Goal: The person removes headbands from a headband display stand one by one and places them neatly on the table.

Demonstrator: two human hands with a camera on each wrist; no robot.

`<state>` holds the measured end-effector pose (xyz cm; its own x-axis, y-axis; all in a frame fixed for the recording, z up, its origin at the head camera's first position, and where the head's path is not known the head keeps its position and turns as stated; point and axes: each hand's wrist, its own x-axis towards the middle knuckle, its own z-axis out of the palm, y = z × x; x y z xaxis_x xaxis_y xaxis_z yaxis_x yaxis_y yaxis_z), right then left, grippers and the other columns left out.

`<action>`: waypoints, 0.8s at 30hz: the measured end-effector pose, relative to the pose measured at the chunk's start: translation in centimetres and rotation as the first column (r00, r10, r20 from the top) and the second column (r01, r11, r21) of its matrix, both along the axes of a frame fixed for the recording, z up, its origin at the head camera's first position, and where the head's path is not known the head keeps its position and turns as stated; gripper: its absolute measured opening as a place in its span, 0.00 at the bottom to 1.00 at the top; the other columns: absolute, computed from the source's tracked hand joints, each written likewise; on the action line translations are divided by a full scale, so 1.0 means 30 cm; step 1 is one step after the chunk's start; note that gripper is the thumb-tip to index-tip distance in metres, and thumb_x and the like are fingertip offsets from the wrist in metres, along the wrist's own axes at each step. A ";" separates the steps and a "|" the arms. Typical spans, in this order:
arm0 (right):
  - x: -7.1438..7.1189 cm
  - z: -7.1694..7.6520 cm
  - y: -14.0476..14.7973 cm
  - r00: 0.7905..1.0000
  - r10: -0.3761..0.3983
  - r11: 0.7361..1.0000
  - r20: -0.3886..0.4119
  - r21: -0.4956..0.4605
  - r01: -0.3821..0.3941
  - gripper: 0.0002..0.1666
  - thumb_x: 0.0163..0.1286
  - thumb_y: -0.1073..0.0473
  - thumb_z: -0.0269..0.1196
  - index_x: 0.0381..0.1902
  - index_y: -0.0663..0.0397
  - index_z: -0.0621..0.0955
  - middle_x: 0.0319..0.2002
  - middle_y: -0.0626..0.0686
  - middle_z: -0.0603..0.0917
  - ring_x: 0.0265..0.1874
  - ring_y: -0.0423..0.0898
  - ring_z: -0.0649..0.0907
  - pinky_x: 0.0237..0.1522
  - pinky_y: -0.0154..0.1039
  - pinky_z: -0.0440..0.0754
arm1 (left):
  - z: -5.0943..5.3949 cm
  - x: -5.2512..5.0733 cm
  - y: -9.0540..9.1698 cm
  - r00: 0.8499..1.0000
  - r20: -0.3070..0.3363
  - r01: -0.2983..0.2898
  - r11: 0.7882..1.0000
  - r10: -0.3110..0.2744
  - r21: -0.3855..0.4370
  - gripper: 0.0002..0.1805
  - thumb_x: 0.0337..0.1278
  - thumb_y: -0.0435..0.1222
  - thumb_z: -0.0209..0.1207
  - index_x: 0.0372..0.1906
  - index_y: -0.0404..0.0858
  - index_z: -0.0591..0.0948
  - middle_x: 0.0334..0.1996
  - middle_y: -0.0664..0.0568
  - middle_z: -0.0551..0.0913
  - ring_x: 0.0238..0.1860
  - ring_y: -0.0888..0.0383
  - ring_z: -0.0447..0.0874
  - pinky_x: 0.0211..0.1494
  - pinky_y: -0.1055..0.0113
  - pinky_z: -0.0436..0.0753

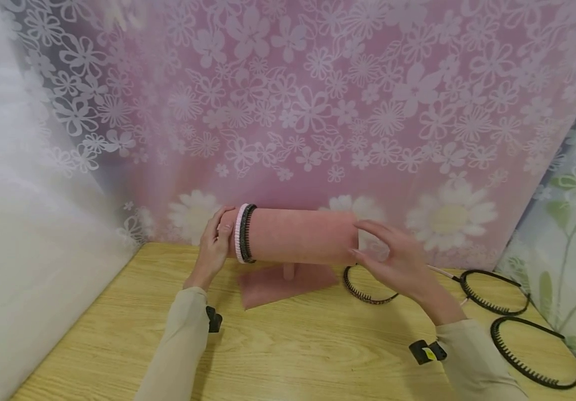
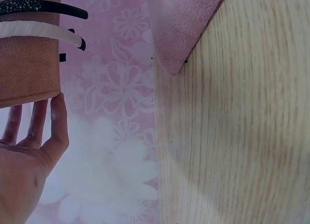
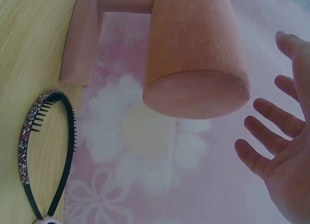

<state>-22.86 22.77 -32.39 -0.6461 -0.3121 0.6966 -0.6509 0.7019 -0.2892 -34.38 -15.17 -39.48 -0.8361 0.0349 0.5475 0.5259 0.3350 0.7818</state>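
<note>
A pink padded cylinder on a stand (image 1: 298, 236) lies horizontally above its flat pink base (image 1: 288, 284). Near its left end, a pale pink headband (image 1: 240, 233) and a dark glittery headband (image 1: 247, 234) sit side by side around it. My left hand (image 1: 211, 245) holds that left end, thumb in front and fingers over the top. The left wrist view shows fingertips against the end's rim. At the other end, my right hand (image 1: 400, 259) has its fingers spread around the rim; the right wrist view shows it (image 3: 286, 151) apart from the cylinder.
A glittery toothed headband (image 1: 370, 301) lies on the wooden table (image 1: 288, 356), partly behind my right hand. Two black toothed headbands (image 1: 498, 292) (image 1: 533, 356) lie farther right. A flowered pink cloth (image 1: 318, 111) hangs behind the table.
</note>
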 end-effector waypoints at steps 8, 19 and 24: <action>-0.035 0.034 -0.067 0.998 0.045 0.999 -0.042 0.022 -0.044 0.33 0.60 0.56 0.76 0.64 0.54 0.81 0.63 0.53 0.84 0.64 0.52 0.81 0.65 0.51 0.77 | 0.001 0.002 0.002 1.000 0.008 -0.009 1.000 0.009 -0.001 0.22 0.81 0.49 0.45 0.73 0.55 0.71 0.74 0.51 0.69 0.71 0.46 0.70 0.71 0.39 0.69; -0.077 0.073 -0.148 0.997 0.071 0.997 -0.005 0.040 -0.071 0.31 0.64 0.50 0.74 0.64 0.50 0.81 0.63 0.51 0.83 0.65 0.51 0.80 0.68 0.52 0.75 | 0.003 -0.001 0.003 1.000 -0.003 -0.011 1.000 0.011 -0.002 0.24 0.81 0.49 0.45 0.73 0.51 0.71 0.73 0.52 0.70 0.71 0.47 0.70 0.71 0.40 0.69; -0.102 0.080 -0.185 0.992 0.128 0.991 -0.010 0.026 -0.128 0.29 0.63 0.53 0.74 0.61 0.55 0.83 0.59 0.53 0.85 0.61 0.51 0.82 0.66 0.53 0.77 | 0.002 0.002 0.000 1.000 0.001 -0.011 1.000 0.011 -0.004 0.24 0.81 0.49 0.45 0.73 0.51 0.71 0.74 0.53 0.71 0.71 0.47 0.70 0.71 0.41 0.69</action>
